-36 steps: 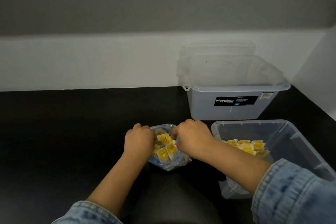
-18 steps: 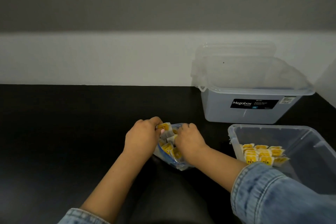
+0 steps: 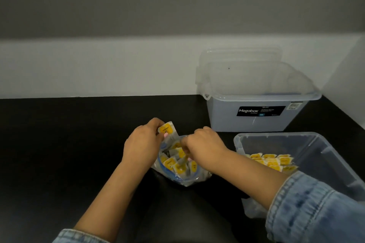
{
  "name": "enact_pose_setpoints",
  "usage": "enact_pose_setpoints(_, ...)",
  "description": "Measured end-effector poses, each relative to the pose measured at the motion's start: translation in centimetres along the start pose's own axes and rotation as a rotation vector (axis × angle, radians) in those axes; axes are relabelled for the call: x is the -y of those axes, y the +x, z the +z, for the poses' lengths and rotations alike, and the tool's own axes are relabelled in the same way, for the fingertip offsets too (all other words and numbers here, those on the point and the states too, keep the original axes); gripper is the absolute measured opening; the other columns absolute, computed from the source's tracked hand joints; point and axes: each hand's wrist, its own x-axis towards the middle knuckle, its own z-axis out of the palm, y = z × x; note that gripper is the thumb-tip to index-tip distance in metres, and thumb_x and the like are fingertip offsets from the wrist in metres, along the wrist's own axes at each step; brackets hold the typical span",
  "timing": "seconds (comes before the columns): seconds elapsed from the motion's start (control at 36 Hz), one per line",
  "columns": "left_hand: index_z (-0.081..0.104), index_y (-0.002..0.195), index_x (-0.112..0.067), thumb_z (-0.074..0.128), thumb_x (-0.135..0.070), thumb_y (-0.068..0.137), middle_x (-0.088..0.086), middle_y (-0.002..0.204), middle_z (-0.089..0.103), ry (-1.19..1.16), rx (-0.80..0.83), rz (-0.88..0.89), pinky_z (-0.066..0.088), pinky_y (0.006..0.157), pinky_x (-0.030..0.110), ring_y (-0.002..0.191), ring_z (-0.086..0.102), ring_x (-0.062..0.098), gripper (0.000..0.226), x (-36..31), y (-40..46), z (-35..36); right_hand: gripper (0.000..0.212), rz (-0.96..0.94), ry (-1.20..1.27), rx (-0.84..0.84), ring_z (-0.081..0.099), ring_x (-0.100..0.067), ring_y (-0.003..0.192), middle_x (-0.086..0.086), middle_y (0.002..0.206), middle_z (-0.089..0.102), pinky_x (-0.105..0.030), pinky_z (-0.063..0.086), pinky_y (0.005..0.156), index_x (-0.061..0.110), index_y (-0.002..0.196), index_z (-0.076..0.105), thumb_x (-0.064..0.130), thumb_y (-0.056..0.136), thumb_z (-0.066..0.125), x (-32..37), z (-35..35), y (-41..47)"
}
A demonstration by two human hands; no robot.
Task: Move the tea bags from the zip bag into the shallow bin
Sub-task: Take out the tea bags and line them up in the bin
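Zip bag (image 3: pixel 183 171) lies left of shallow bin (image 3: pixel 324 156), tall box (image 3: pixel 256 118) behind.

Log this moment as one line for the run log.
left hand: pinching tea bag | right hand: reaching into zip bag | shallow bin: partly filled | task: ongoing

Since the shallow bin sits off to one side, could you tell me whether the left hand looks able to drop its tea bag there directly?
Probably not easily: the left hand pinches a tea bag left of the zip bag, and the right hand and forearm lie between it and the shallow bin.
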Motion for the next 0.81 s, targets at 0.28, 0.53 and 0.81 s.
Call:
enact_pose_setpoints(0.28, 0.052, 0.109, -0.033, 0.054, -0.029, 0.093, -0.006, 0.093, 0.059, -0.068, -0.001, 0.119, 0.051, 0.068, 0.028, 0.079, 0.057, 0.008, 0.017, -4.8, 0.1, 0.6, 0.013, 0.263, 0.199, -0.088, 0.058, -0.011, 0.091, 0.009, 0.092, 0.066, -0.026, 0.043, 0.073, 0.031, 0.100, 0.066, 0.031, 0.087, 0.064, -7.7, -4.4, -8.0)
enact_pose_setpoints(0.53, 0.052, 0.112, -0.030, 0.055, -0.031, 0.093, -0.004, 0.096, 0.060, -0.078, 0.054, 0.230, 0.053, 0.076, 0.034, 0.087, 0.058, 0.012, 0.019, -8.8, -0.4, 2.0, 0.008, 0.505, 0.074, 0.054, 0.061, -0.013, 0.087, 0.007, 0.090, 0.066, -0.027, 0.048, 0.071, 0.031, 0.094, 0.064, 0.031, 0.086, 0.065, -15.3, -2.0, -14.3)
enact_pose_setpoints(0.81, 0.054, 0.110, -0.028, 0.055, -0.032, 0.093, -0.005, 0.088, 0.059, -0.067, 0.049, 0.294, 0.050, 0.069, 0.029, 0.080, 0.056, 0.010, 0.018, -11.0, -1.1, 3.1, 0.008, 0.503, -0.027, 0.287, 0.058, -0.017, 0.090, -0.001, 0.104, 0.064, -0.026, 0.045, 0.074, 0.026, 0.093, 0.057, 0.019, 0.089, 0.057, -17.3, 4.6, -15.2)
